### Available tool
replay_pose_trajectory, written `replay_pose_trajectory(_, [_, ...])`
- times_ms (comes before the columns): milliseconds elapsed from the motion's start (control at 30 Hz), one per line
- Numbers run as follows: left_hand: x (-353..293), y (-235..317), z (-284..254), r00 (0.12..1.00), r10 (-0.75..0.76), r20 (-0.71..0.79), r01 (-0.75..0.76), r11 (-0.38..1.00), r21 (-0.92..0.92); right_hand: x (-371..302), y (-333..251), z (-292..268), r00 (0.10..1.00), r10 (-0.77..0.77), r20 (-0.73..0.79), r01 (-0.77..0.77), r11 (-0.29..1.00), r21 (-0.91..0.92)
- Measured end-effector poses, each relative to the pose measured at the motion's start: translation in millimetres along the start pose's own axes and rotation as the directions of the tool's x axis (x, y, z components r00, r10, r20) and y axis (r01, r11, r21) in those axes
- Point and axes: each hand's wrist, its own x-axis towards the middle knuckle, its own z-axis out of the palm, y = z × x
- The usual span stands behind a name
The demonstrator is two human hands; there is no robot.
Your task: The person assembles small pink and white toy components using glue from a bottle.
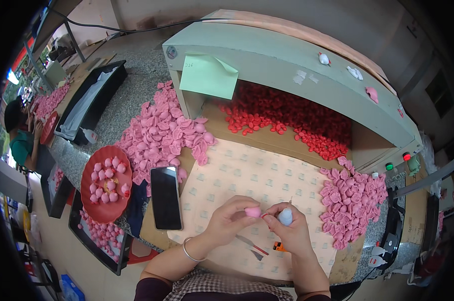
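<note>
My left hand (226, 220) is closed, pinching a small pink rounded piece (252, 211) above the middle of the patterned sheet (247, 173). Close beside it, my right hand (293, 235) grips a small pale blue squeeze bottle (285, 216), its thin tip pointing up and away from me. A tiny red piece (264, 215) shows at the right thumb and fingertips, right by the pink piece; whether the two touch I cannot tell. Below the hands lie a thin red-handled tool (257, 248) and an orange-and-black object (280, 246).
Heaps of pink pieces (159, 130) (349, 203) flank the sheet. Red pieces (272, 120) fill the green cabinet (267, 55). A phone (165, 198) lies left, beside a red dish (106, 210) of pink pieces. A person (24, 143) works at far left.
</note>
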Motion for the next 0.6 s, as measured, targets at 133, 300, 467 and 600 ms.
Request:
replay_pose_trajectory(133, [-2.3,-0.4,1.8,0.999,0.036,-0.004,-0.036,0.998,0.042,2.4,2.1,3.4,0.997,-0.08,-0.017,0.072,0.953,-0.295])
replay_pose_trajectory(300, [0.6,1.1,5.4,1.0,-0.015,-0.015,0.015,1.0,0.015,1.1,6.3,-7.6,0.993,-0.117,-0.021,0.096,0.889,-0.447])
replay_pose_trajectory(467, [1.4,-3.1,-6.2,0.999,0.034,-0.039,-0.038,0.994,-0.104,-15.0,21.8,-20.6,0.969,0.23,0.092,-0.203,0.95,-0.239])
replay_pose_trajectory(600, [3.1,-6.1,-7.7,0.999,-0.01,-0.049,0.002,0.987,-0.162,-32.1,36.3,-10.4,0.906,0.204,0.372,-0.133,0.969,-0.209])
